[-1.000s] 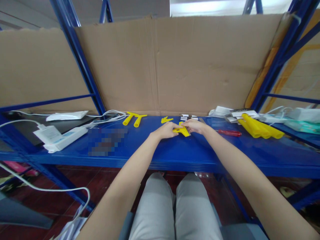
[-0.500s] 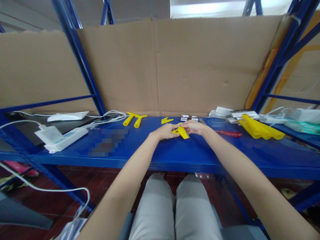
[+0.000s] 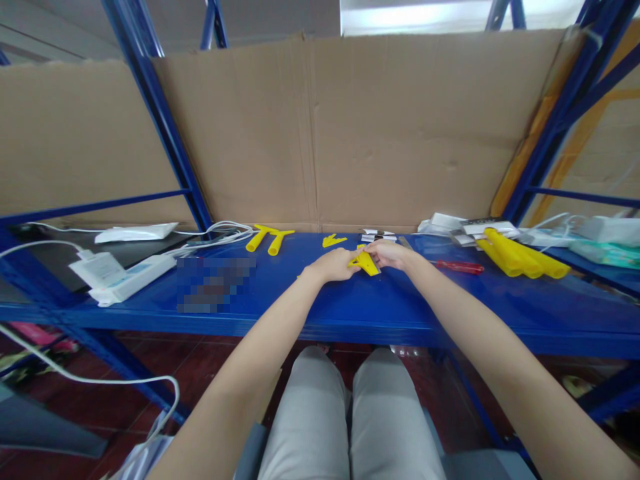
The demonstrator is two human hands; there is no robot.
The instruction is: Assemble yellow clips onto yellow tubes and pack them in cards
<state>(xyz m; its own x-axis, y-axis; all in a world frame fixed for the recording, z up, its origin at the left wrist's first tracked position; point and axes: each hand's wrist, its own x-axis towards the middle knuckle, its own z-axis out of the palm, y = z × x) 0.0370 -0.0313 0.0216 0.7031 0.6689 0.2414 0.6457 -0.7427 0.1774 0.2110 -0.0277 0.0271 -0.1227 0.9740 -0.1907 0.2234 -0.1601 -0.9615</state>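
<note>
Both hands meet over the blue shelf, closed on a yellow plastic scraper (image 3: 369,265). Its wide end points down and to the right, with a thin pale edge along it. My left hand (image 3: 334,265) grips the scraper from the left, its fingers partly hidden. On the other side, my right hand (image 3: 391,255) pinches near the wide end with thumb and fingers. Just beyond my hands lie small yellow plastic pieces (image 3: 333,241) and a few small white-and-dark packets (image 3: 378,236).
Two yellow T-shaped handles (image 3: 274,244) lie at the back left, near white cables and a power strip (image 3: 133,279). To the right are a red-handled screwdriver (image 3: 460,267) and yellow tube-shaped handles (image 3: 520,259). Cardboard (image 3: 380,133) walls off the back of the blue shelf (image 3: 280,300).
My left hand has shifted slightly right, closer to my right hand. The scraper has tilted a little, while my right hand has stayed almost in place.
</note>
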